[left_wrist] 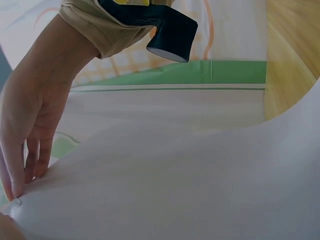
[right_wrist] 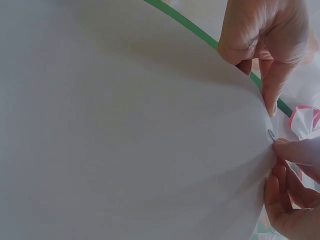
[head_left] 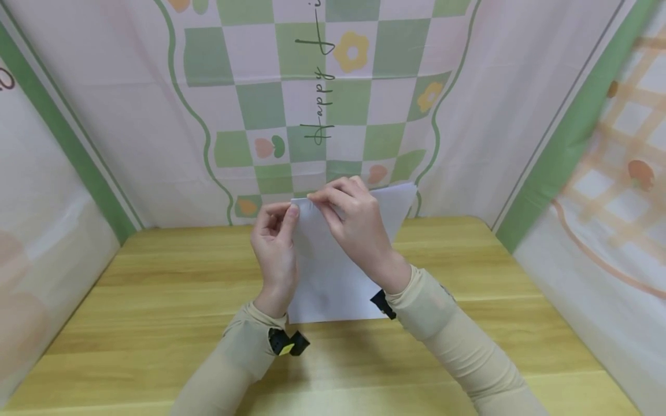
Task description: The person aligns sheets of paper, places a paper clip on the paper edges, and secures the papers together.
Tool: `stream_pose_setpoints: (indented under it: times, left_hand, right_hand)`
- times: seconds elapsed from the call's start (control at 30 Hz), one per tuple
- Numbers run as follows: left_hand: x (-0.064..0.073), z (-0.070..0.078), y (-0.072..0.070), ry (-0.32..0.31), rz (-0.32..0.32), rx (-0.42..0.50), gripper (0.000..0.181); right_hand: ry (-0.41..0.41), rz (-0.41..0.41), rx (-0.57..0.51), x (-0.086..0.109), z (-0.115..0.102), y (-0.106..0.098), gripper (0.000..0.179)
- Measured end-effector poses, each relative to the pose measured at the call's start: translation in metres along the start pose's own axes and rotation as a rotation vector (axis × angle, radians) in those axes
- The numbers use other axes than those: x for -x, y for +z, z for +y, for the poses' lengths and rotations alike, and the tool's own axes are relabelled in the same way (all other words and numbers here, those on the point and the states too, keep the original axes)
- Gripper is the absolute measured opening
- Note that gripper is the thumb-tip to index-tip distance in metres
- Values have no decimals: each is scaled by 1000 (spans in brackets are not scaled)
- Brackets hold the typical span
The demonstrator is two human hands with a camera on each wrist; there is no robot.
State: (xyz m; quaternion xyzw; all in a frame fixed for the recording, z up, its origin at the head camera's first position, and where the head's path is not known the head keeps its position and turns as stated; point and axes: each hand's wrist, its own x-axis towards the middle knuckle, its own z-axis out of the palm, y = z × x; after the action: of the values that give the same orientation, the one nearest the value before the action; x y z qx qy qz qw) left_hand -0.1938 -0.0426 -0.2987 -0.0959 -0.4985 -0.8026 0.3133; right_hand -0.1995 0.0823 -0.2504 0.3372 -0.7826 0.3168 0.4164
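White sheets of paper [head_left: 333, 277] stand upright and slightly bowed above the table, layered at the upper right corner. My left hand [head_left: 276, 248] pinches their upper left corner, thumb in front and fingers curled behind. At the top edge, just right of that thumb, my right hand [head_left: 359, 222] pinches a small silver paper clip [right_wrist: 271, 134] with thumb and fingertip. Only a short metal loop of the clip shows against the sheet. In the right wrist view, the left hand [right_wrist: 270, 45] is above the clip and the right hand [right_wrist: 295, 200] below it.
The wood-grain table [head_left: 171, 300] runs beneath both forearms. Behind it hangs a checked, flowered cloth [head_left: 343, 104], with more printed cloth at both sides. A black camera [head_left: 288, 342] is strapped at the left wrist, another [head_left: 384, 304] at the right.
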Motion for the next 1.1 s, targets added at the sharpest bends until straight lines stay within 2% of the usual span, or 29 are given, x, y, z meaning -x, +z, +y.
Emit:
stream_pose_setpoints:
  times: [0.17,0.33,0.5,0.73,1.1]
  left_hand:
    - [-2,1,-1,23,-9,-36,24]
    - [-3,1,-2,52,-7,-58,24]
    - [-5,2,-3,75,6,-68,24]
    - [-7,3,-3,60,44,-47,20]
    - [-8,3,-4,34,83,0,9]
  right_hand:
    - [-9,22,39,0,3,-1,11]
    - [42,23,96,4,9,-6,17]
    - [67,30,110,8,17,-11,13]
    - [92,54,111,12,29,-16,12]
    - [165,137,128,19,43,-26,18]
